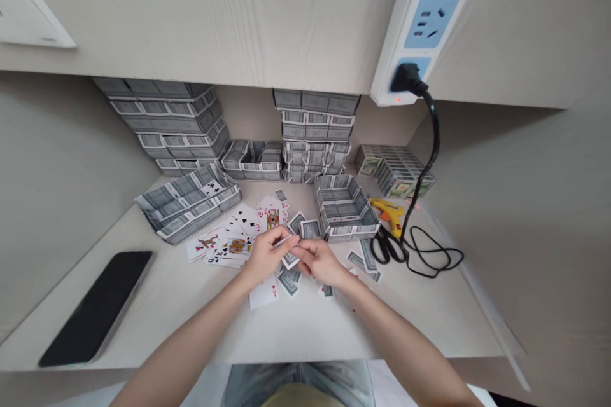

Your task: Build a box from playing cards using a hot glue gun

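Note:
My left hand and my right hand meet over the middle of the desk. Between them is a playing card with its patterned back showing, and the fingers of both hands are closed on it. Whether it is one card or a few together, I cannot tell. Around my hands lie loose cards: face-up ones on the left, such as a joker and a king, and face-down ones just beyond. Below my hands an ace of diamonds lies face up.
Trays built from folded cards stand left and right. Stacked card boxes line the back. A yellow glue gun, black scissors and a black cable are at right. A black phone lies left. A power strip hangs above.

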Demonstrator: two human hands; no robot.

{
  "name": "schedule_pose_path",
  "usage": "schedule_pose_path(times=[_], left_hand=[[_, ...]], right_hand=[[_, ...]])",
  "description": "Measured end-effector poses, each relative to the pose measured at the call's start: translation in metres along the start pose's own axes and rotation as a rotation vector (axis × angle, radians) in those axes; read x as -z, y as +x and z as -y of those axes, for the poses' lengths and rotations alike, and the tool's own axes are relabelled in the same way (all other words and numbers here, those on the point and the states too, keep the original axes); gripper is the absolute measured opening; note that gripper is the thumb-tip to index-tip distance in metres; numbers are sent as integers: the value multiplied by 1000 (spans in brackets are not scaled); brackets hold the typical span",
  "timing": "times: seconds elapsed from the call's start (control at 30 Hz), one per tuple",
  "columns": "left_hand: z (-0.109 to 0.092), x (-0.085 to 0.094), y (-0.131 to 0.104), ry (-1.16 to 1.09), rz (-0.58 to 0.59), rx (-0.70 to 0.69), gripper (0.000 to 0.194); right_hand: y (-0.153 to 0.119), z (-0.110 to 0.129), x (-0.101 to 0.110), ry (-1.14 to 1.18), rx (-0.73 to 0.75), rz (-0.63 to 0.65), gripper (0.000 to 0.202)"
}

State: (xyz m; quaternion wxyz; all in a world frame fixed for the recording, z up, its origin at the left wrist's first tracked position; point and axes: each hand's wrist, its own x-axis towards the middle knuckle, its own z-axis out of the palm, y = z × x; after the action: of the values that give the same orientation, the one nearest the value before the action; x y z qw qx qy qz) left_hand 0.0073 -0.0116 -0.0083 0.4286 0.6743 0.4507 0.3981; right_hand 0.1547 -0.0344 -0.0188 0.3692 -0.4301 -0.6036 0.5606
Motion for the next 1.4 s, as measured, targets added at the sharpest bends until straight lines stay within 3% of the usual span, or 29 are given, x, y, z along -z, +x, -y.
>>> schedule_pose_path(times=[0.2,0.33,0.4,0.5,0.6,0.7,0.8,0.93,1.13,1.27,1.4], left_hand=[[0,-2,1,-187,-20,77,30],[1,-5,2,-450,61,278,35],[2,-4,3,-453,107,315,36],[3,-1,5,-282,166,206,37],[5,1,5,-145,297,113,37],[4,2,2,-144,413,115,38],[0,2,-2,-202,456,148,39],[-4,0,-7,-270,484,186,40],[-6,2,-6,-182,483,91,45],[-6,5,-5,-191,481,104,45],[-3,9,-4,-238,441,155,45]], right_hand=[[-2,5,0,-25,41,-1,41],[-4,8,2,-1,59,50,42],[-4,7,4,-1,46,62,43],[-4,5,6,41,-13,88,44],[-4,3,8,160,-107,160,39],[-5,5,9,279,-160,210,30],[-7,10,10,361,-161,249,26],[-12,17,11,373,-162,351,27],[-15,15,7,362,-168,260,36],[-16,15,5,319,-153,305,36],[-15,17,5,143,-7,332,39]])
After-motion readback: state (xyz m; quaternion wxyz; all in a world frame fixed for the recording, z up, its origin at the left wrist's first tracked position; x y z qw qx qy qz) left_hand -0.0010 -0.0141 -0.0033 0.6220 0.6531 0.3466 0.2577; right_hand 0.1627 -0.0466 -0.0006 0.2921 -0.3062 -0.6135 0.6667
